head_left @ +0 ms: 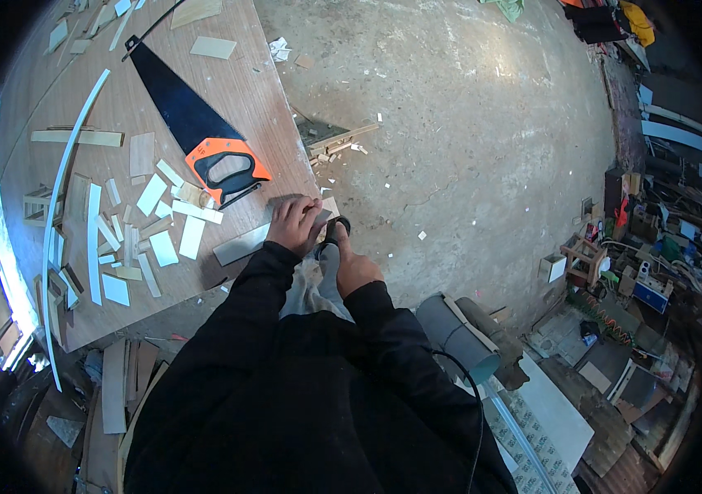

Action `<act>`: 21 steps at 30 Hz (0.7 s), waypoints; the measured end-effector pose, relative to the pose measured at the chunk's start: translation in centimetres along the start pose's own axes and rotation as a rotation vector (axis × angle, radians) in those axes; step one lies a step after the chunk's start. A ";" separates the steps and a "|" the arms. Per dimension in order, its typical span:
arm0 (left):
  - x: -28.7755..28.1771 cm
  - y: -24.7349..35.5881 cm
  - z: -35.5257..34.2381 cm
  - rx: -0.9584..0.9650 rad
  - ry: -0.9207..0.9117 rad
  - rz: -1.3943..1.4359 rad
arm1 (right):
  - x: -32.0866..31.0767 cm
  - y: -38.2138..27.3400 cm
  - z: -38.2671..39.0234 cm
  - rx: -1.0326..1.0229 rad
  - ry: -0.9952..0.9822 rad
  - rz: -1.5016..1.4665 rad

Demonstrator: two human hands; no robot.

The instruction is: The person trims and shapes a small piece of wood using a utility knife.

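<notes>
At the table's right edge, my left hand (292, 224) lies over a narrow pale board (244, 244), its fingers bent across the top and pressing on it. Just right of the edge is my right hand (357, 269), curled with the thumb pointing away from me. Its other fingers are hidden, and what they hold cannot be made out. A small piece of wood (330, 207) shows beyond the fingertips. A handsaw (190, 107) with an orange and black handle rests on the table, beyond my left hand.
The wooden table (260, 107) carries several small cut wood pieces (153, 195) and a long curved white strip (71, 156). Scraps (343, 140) lie on the concrete floor (450, 148). Rolled sheets (458, 333) are at my right, with clutter along the far right wall.
</notes>
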State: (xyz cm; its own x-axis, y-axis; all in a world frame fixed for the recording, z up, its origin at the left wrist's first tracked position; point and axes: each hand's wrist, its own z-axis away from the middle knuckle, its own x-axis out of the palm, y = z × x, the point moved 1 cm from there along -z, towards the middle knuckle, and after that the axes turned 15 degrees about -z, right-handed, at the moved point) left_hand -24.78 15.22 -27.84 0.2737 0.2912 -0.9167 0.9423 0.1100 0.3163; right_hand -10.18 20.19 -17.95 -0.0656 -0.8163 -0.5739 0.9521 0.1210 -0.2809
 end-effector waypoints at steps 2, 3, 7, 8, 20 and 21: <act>0.0 0.0 0.2 -0.009 -0.019 -0.004 | 0.2 0.2 0.1 -0.015 0.005 0.000; -0.1 0.0 0.1 -0.016 -0.018 -0.002 | 0.3 0.3 0.1 -0.012 0.004 -0.001; 0.1 0.0 0.1 -0.019 -0.017 0.005 | 0.5 0.5 0.3 -0.015 0.016 -0.002; 0.2 0.0 0.1 -0.018 -0.019 0.006 | 0.5 0.4 0.4 -0.009 0.021 0.010; 0.5 0.1 -0.1 -0.021 -0.028 0.017 | 4.0 7.2 1.2 0.129 -0.196 0.021; 0.7 -0.1 -0.1 -0.021 -0.025 -0.011 | 3.2 7.5 0.9 0.120 -0.196 0.028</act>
State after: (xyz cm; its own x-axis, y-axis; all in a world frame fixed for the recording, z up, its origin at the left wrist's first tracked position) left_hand -24.75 15.52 -28.48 0.2683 0.2657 -0.9260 0.9412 0.1328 0.3108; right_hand -2.98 17.95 -21.23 0.0092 -0.9091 -0.4166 0.9823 0.0862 -0.1665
